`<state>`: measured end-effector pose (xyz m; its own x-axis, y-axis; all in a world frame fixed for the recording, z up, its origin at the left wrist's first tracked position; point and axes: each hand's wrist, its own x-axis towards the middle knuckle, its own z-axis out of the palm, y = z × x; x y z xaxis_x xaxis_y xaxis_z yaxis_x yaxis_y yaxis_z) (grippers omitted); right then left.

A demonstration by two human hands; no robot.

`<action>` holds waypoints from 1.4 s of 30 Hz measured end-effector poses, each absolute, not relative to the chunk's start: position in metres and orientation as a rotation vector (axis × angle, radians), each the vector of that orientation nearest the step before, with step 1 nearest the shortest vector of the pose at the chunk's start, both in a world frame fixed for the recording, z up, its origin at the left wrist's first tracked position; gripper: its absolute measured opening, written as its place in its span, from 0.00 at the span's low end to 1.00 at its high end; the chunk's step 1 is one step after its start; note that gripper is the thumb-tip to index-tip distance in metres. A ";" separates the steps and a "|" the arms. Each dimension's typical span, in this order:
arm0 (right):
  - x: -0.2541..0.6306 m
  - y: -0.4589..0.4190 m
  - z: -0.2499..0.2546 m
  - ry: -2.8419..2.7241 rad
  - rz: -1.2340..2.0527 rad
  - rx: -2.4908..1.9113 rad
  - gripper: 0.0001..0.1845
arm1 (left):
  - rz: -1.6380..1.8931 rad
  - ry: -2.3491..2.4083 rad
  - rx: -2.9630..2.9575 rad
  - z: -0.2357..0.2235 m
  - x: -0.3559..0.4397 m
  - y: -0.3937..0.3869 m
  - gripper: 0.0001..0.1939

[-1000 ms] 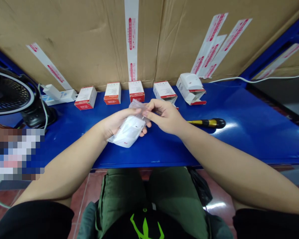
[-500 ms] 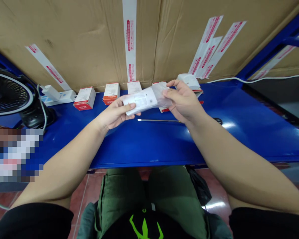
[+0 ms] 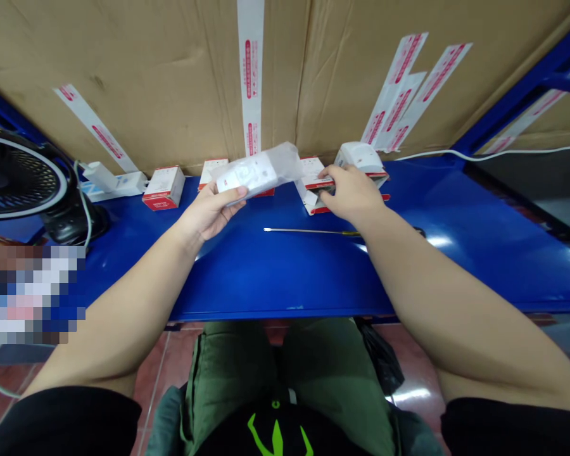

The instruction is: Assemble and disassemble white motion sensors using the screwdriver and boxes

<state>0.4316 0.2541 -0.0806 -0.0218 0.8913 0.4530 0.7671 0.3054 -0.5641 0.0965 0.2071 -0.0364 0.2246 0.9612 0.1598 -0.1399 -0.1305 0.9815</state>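
Observation:
My left hand (image 3: 206, 212) holds a flat white plastic device (image 3: 244, 180) by its left end, thumb on top and fingers beneath. The device sits in a clear plastic bag (image 3: 286, 162), whose loose end sticks out to the right. My right hand (image 3: 356, 195) is at a small red-and-white box (image 3: 310, 167) lying on the table with its end open. Its index finger is on the upper edge and its thumb at the opening, gripping the box. A long-shafted screwdriver (image 3: 308, 230) lies in front of the box, its handle partly hidden behind my right forearm.
Several similar red-and-white boxes, one at the left (image 3: 164, 187), line the back of the blue table (image 3: 275, 278). A white rounded device (image 3: 360, 156) rests on another box behind my right hand. A black fan (image 3: 23, 177) and a power strip (image 3: 123, 185) occupy the left. Cardboard (image 3: 161, 76) forms the back wall.
My right hand has let go of the bag's end and moved down to the open box. My left hand has shifted slightly left with the bagged device.

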 end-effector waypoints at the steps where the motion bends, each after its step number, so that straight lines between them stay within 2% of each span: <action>1: 0.431 0.255 -0.080 -1.798 0.203 -1.516 0.17 | 1.195 0.873 1.323 -0.037 0.097 0.207 0.29; 10: 0.436 0.238 -0.047 -1.685 0.066 -1.570 0.09 | 1.252 0.851 1.357 -0.033 0.091 0.207 0.26; 14: 0.432 0.223 -0.032 -1.542 0.053 -1.382 0.06 | 1.338 0.774 1.294 -0.027 0.086 0.206 0.25; 18: 0.406 0.207 -0.032 -1.547 0.265 -0.979 0.05 | 1.430 0.706 1.232 -0.015 0.075 0.204 0.26; 24: 0.349 0.165 -0.044 -2.028 0.622 -0.652 0.03 | 1.437 0.706 1.306 -0.003 0.072 0.193 0.30; 31: 0.340 0.161 -0.052 -2.251 0.807 -0.614 0.13 | 1.236 0.781 1.387 -0.012 0.098 0.185 0.31; 37: 0.344 0.168 -0.058 -2.053 0.813 -0.824 0.06 | 1.180 0.808 1.464 -0.012 0.096 0.186 0.31; 42: 0.377 0.190 -0.051 -1.687 0.650 -0.840 0.24 | 1.185 0.823 1.558 -0.001 0.096 0.178 0.28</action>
<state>0.3767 0.1899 -0.0506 -0.1599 0.8002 0.5780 0.2058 0.5997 -0.7733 0.0961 0.1777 -0.0012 0.2960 0.9087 0.2945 -0.0415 -0.2958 0.9544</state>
